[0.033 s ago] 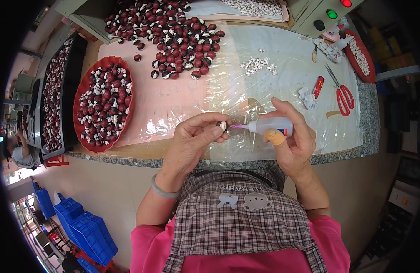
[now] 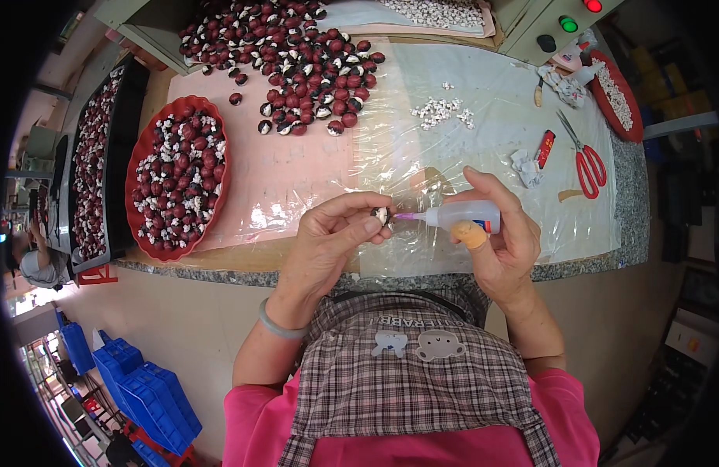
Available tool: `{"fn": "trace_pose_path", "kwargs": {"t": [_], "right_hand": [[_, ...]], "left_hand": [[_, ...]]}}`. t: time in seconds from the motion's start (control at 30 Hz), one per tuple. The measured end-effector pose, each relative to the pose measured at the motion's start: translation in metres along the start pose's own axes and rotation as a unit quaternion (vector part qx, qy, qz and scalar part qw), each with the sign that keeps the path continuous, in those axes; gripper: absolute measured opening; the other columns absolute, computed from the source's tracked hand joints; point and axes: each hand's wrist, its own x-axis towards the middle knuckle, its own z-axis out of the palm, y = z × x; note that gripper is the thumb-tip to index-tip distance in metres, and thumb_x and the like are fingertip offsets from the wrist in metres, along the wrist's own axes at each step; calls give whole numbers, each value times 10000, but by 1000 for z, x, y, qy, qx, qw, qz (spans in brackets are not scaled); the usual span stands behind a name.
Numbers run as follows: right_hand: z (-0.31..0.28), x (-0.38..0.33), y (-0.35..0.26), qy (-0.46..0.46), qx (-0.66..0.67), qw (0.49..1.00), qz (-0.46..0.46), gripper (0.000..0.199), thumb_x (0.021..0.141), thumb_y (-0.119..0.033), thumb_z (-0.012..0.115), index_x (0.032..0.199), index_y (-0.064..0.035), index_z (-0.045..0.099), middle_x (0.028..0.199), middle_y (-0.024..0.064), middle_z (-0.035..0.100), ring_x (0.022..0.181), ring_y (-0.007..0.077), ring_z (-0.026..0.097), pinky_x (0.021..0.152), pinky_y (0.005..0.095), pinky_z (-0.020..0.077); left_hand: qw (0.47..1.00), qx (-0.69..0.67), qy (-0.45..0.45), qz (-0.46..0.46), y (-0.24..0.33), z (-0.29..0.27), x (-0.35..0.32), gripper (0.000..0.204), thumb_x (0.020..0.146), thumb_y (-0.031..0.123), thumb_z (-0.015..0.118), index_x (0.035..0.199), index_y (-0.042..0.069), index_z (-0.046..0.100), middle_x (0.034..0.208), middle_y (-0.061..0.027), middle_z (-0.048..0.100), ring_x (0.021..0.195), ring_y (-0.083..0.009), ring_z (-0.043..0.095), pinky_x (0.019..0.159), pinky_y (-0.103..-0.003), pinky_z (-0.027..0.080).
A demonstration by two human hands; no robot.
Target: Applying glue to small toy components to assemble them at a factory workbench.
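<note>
1. The left hand (image 2: 328,237) is closed in a pinch around one small dark red bead (image 2: 380,215), held at its fingertips
2. The right hand (image 2: 503,233) is wrapped around a small clear glue bottle (image 2: 464,215), whose purple nozzle points left and touches the bead, so gluing of this piece looks under way
3. Beyond the left hand, a red tray (image 2: 136,167) holds many beads with white pieces on them, seemingly finished
4. Farther ahead lies a loose pile of beads (image 2: 297,54), seemingly left to do
5. Ahead of the right hand sit small white pieces (image 2: 441,113) on the table (image 2: 390,268); red scissors (image 2: 583,159) lie to its right
</note>
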Motion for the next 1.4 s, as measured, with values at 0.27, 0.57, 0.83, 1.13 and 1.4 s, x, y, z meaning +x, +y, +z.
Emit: {"fn": "trace_pose_path", "kwargs": {"t": [0.27, 0.57, 0.83, 1.13, 1.4], "right_hand": [[-2, 4, -4, -14, -40, 999, -22, 418, 824, -84, 705, 1201, 40, 574, 1021, 174, 674, 845, 243, 696, 725, 314, 555], [-24, 12, 16, 29, 206, 975, 71, 346, 840, -10, 674, 1155, 9, 533, 1043, 143, 611, 778, 184, 651, 618, 270, 539], [-50, 43, 59, 68, 255, 937, 231, 340, 819, -40, 686, 1117, -3, 527, 980, 88, 602, 798, 166, 656, 684, 259, 536], [-35, 78, 81, 14, -231, 970, 67, 209, 777, -67, 702, 958, -1, 622, 862, 137, 623, 789, 302, 632, 701, 381, 497], [-37, 89, 87, -51, -330, 942, 31, 200, 766, -82, 703, 922, 32, 651, 882, 191, 630, 829, 389, 614, 731, 413, 492]], "left_hand": [[1000, 19, 3, 2, -1, 1, 2, 265, 888, 23, 634, 1147, -33, 625, 891, -76, 680, 826, -117, 644, 776, -238, 516], [1000, 22, 12, 5, -1, -6, 5, 251, 895, 13, 617, 1141, -33, 613, 1059, -124, 666, 856, -144, 652, 795, -258, 527], [999, 31, 24, -8, -6, -8, 7, 241, 888, 5, 622, 1128, -23, 609, 1034, -119, 666, 850, -145, 648, 779, -254, 533], [999, 51, 11, -4, -10, -11, 8, 294, 897, 14, 614, 1188, -27, 600, 1033, -103, 665, 843, -132, 636, 783, -248, 521], [999, 42, 9, 4, -8, -9, 9, 272, 909, 22, 600, 1176, -26, 604, 1053, -113, 667, 846, -136, 641, 788, -255, 525]]}}
